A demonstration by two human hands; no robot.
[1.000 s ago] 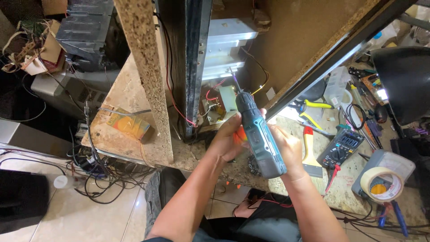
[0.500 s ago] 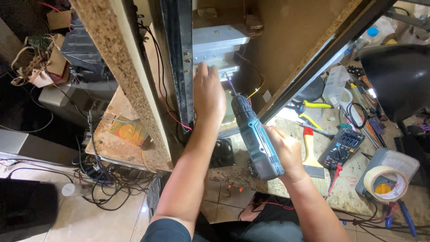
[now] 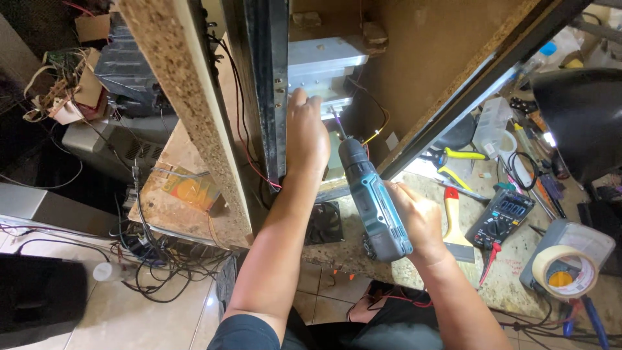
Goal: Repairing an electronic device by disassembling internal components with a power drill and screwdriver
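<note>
We grip the heavy, rigid drill (image 3: 376, 201) by its handle, right hand (image 3: 414, 217) clamped around it, left hand (image 3: 306, 133) spread flat on the stiff metal block (image 3: 321, 68).

Teal cordless drill (image 3: 376, 201) and silver metal unit (image 3: 324, 68) inside wooden cabinet.
Drill tilted, bit aimed up-left at the unit's lower edge; ribbed unit sits far, mid-scene.

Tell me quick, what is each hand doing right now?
Left hand: open, pressed flat on the metal heat sink, holding nothing.
Right hand: closed around the teal cordless drill.
</note>
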